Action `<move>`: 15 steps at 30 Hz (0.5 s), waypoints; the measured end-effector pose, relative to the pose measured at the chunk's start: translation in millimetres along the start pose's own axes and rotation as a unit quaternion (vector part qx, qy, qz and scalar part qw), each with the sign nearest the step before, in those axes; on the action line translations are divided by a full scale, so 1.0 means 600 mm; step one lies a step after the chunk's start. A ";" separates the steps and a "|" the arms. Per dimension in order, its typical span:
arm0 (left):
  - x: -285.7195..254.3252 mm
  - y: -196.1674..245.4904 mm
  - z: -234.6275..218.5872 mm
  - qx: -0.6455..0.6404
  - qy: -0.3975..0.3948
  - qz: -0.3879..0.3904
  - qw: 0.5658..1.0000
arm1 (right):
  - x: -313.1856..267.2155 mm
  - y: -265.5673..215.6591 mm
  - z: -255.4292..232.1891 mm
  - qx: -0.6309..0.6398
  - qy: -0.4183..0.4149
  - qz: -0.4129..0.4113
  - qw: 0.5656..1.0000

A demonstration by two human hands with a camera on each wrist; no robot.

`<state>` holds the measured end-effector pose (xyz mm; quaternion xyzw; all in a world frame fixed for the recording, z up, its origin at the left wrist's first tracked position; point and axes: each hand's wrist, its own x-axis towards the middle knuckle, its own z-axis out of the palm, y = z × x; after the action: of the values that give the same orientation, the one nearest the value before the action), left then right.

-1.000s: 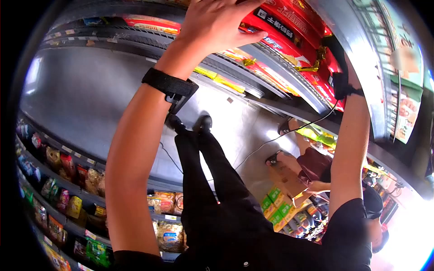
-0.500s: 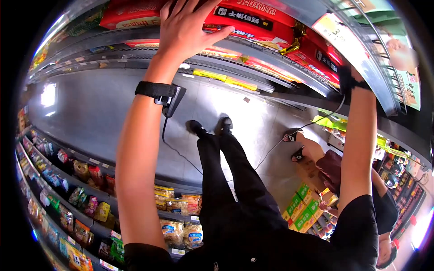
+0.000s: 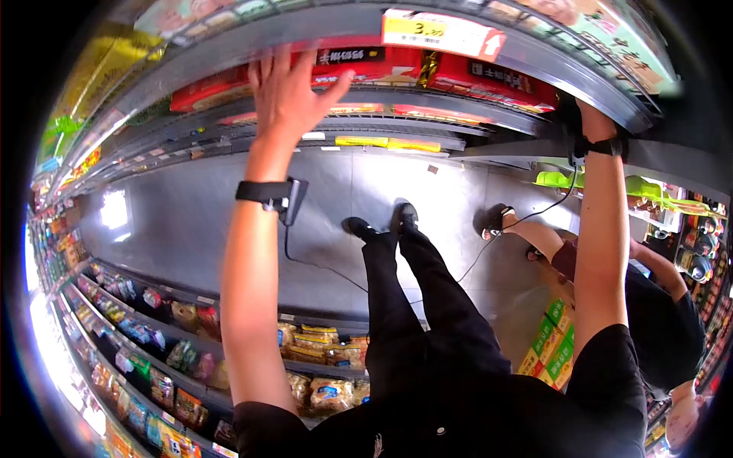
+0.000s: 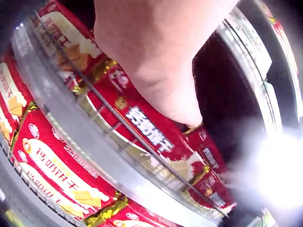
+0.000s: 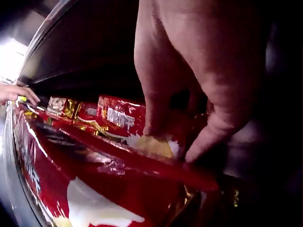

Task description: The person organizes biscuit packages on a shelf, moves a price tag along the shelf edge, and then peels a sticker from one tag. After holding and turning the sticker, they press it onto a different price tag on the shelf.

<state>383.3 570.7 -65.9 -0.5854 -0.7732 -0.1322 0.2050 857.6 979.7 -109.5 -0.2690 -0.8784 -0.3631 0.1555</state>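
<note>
Red biscuit packs [image 3: 489,84] fill a shelf at the top of the head view. My left hand [image 3: 286,103] reaches to their front with its fingers spread. From the left wrist view, this hand [image 4: 151,56] lies over a row of red packs [image 4: 147,127], its thumb at their upper edge. A shelf edge hides most of my right hand [image 3: 595,122] in the head view. The right wrist view shows my right hand [image 5: 203,61] with bent fingers gripping the upper edge of a red pack [image 5: 109,175]; more packs [image 5: 120,116] stand behind it.
A price tag [image 3: 443,34] hangs on the shelf edge above the packs. A lower shelf [image 3: 382,141] runs beneath. Racks of snack bags [image 3: 332,393] stand behind my legs. Another person [image 3: 660,320] is at the right, near green-and-yellow boxes [image 3: 550,343]. A cable [image 3: 328,267] trails down from my left wrist.
The head view has turned, bringing the price tag above the packs. My left hand has shifted left and lower in that view, its fingers still spread. My right hand stays behind the shelf edge.
</note>
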 end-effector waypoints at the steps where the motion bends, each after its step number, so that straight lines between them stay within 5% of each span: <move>1: 0.004 0.024 -0.009 -0.023 -0.001 0.011 1.000 | 0.004 0.000 -0.005 0.005 0.001 0.007 1.000; 4: 0.029 0.097 -0.017 -0.125 -0.066 0.002 0.990 | 0.013 -0.004 -0.024 0.031 -0.001 0.025 0.999; 9: 0.100 0.177 -0.005 -0.187 -0.051 0.069 0.979 | 0.044 -0.023 -0.082 0.106 0.000 0.060 0.992; 12: 0.136 0.213 -0.022 -0.217 -0.206 0.032 0.953 | 0.070 -0.039 -0.170 0.193 0.014 0.073 0.978; 13: 0.124 0.209 0.023 -0.219 -0.080 0.097 0.967 | 0.084 -0.045 -0.218 0.228 0.028 0.060 0.971; 15: 0.127 0.217 0.031 -0.212 -0.041 0.107 0.970 | 0.113 -0.064 -0.315 0.295 0.052 0.017 0.954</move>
<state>487.6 680.5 -50.8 -0.6998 -0.6679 -0.2467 0.0574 795.2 844.7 31.1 -0.2070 -0.9322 -0.0986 0.2799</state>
